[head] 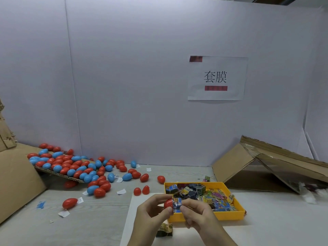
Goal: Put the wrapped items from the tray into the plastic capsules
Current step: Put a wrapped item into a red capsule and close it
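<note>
Now both hands are close together, just in front of the yellow tray (204, 218). The left hand (152, 209) has its fingers curled round a red capsule half (167, 204). The right hand (197, 213) pinches a wrapped item (177, 205) in shiny, crinkly wrap. This wrapped item touches the open side of the red capsule half. I cannot tell if it is partly inside.

The yellow tray sits on a white sheet (266, 228) and holds a heap of colourful packets (215, 198). 1 dark packet (165, 230) lies on the white sheet below the hands.

To the left, a big pile of red and blue capsules (71, 166) spills off a cardboard flap (58, 175) onto the grey table (97, 219). An open red capsule (141, 190) with its 2 halves side by side lies near the tray. 1 shut red capsule (70, 203) lies alone, nearer the left edge, with small white paper slips (121, 191) around.

A torn cardboard box (257, 162) lies on its side at the right. A paper sign (217, 78) hangs on the white wall behind.
</note>
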The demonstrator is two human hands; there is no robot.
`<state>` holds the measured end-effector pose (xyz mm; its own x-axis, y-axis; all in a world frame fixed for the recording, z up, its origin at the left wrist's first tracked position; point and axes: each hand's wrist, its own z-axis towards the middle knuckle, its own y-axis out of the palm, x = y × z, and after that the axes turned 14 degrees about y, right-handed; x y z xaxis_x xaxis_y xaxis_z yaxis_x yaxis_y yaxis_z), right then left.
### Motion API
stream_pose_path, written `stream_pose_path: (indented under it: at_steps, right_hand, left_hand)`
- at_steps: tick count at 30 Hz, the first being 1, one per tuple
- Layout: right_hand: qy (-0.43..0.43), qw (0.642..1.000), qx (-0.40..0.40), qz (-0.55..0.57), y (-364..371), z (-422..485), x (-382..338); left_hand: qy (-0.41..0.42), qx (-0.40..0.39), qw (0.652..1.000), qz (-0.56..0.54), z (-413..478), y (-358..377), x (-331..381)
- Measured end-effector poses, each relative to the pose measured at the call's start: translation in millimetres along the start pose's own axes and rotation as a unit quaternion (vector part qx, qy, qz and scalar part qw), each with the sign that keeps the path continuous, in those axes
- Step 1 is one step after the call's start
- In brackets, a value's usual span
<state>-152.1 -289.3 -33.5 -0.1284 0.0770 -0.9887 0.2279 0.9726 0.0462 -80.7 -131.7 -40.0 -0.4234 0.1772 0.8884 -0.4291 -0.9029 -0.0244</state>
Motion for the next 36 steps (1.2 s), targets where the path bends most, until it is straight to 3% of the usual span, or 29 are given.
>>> stream_pose_path:
  at_steps: [9,28,36]
  right_hand:
    - [-0.02,0.995,0.043,-0.091,-0.4,1.7,-0.7]
    - [0.009,0.996,0.019,-0.082,-0.4,1.1,-3.2]
    - [-0.025,0.988,0.1,-0.113,6.0,0.4,-0.1]
  left_hand:
    - [-0.026,-0.006,0.999,0.038,2.4,-0.4,-2.0]
    - [-0.025,-0.03,0.996,0.079,3.4,1.2,-3.3]
    - [-0.046,-0.032,0.994,0.095,5.7,4.1,-9.3]
